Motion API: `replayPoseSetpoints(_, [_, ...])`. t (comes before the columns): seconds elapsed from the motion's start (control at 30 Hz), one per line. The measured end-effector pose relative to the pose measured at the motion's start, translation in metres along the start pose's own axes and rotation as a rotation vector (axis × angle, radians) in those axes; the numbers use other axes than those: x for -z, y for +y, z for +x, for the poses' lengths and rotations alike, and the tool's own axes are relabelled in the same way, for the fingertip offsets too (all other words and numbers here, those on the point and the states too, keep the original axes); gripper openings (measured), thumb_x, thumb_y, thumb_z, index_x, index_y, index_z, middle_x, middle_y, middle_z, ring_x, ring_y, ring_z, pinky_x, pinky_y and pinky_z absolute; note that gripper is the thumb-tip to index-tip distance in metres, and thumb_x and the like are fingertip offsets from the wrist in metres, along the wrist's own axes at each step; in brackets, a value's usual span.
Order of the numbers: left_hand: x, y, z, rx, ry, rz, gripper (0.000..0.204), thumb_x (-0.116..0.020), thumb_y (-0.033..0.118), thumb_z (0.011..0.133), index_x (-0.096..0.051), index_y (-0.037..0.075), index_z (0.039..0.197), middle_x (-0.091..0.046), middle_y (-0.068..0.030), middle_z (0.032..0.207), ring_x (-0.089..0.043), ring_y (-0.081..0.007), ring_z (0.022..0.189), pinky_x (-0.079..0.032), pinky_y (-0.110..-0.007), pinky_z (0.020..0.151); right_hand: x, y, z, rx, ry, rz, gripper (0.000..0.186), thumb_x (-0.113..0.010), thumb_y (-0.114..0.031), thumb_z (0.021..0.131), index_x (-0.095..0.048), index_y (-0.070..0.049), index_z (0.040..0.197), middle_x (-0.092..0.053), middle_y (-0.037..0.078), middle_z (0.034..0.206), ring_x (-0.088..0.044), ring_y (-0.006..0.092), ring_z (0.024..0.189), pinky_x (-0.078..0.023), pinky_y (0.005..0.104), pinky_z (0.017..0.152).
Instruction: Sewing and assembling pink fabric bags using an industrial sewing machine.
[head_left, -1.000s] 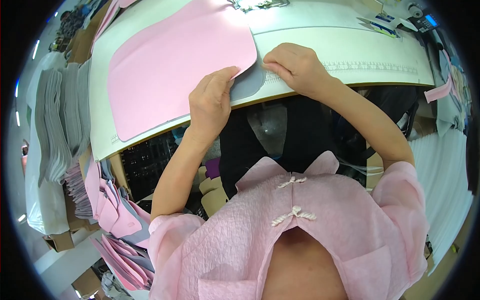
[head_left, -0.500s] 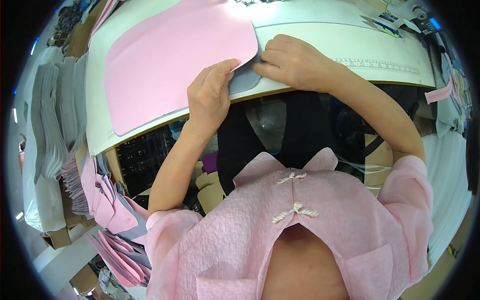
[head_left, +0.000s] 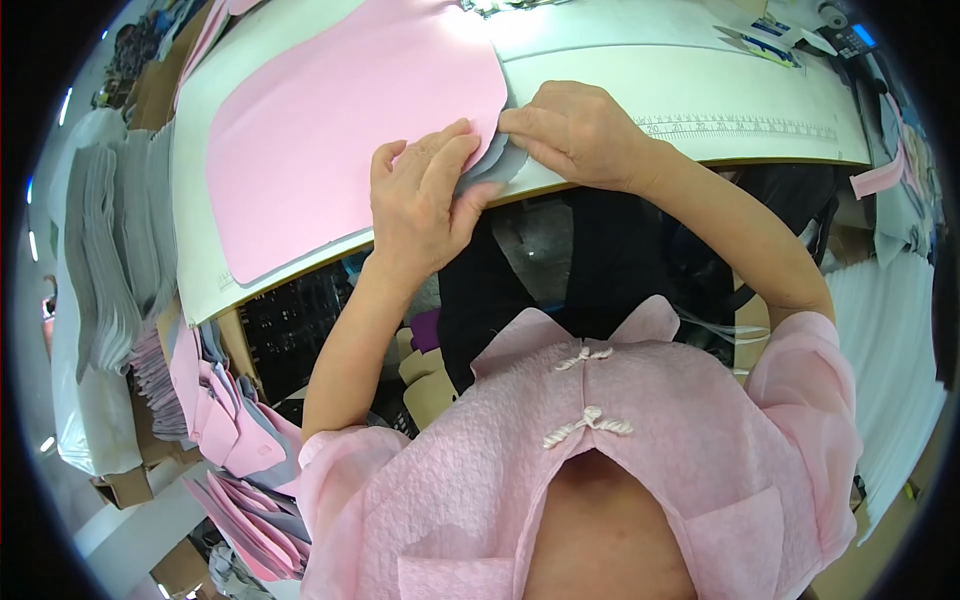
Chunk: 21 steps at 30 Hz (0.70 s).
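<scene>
Pink fabric panel [head_left: 350, 140] unmoved, left hand [head_left: 420, 195] and right hand [head_left: 575, 135] grips pinching its edge, now closer together

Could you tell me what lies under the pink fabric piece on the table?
A grey layer peeks out beneath the pink fabric piece at its near edge; how far it extends underneath is covered.

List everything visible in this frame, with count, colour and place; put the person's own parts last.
fabric panel: one, pink, flat on the table, left of centre
grey layer: one, grey, showing under the panel's near corner
table: one, white, across the top
printed ruler: one, dark marks, along the table's near edge at right
cut pieces: a stack, pink and grey, lower left below the table
folded stacks: several, grey-white, far left
left hand: one, fingers on the panel's corner
right hand: one, pinching the same corner
blouse: one, pink, bottom centre
</scene>
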<state>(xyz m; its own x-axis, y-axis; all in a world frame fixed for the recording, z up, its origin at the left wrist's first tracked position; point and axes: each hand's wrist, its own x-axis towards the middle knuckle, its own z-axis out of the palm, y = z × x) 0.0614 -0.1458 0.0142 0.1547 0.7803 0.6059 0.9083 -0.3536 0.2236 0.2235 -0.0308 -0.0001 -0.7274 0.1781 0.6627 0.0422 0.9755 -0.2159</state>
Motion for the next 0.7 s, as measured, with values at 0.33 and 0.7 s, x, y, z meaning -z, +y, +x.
replayPoseSetpoints(0.33, [0.008,-0.012,0.004,0.123,0.021,-0.019,0.023,-0.058,-0.001,0.074,-0.061,0.012,0.092,-0.064,-0.0018,0.083,-0.057,-0.0132,0.067,-0.035,-0.032,0.079,-0.016,0.015,0.010,-0.067,0.078,-0.030,0.017,-0.060,-0.010,0.073,-0.056,-0.006,0.089,-0.052,0.008,0.072,-0.053,0.0236,0.071,-0.044,0.0333,0.063])
replayPoseSetpoints(0.7, [-0.002,-0.003,0.003,-0.125,0.058,0.298,0.012,-0.058,0.006,0.074,-0.061,0.015,0.082,-0.065,0.0022,0.084,-0.061,-0.0086,0.076,-0.031,-0.033,0.082,-0.030,0.054,0.035,-0.155,0.036,-0.146,0.009,-0.060,-0.009,0.073,-0.059,-0.002,0.078,-0.054,0.006,0.082,-0.055,0.0213,0.079,-0.045,0.0295,0.071])
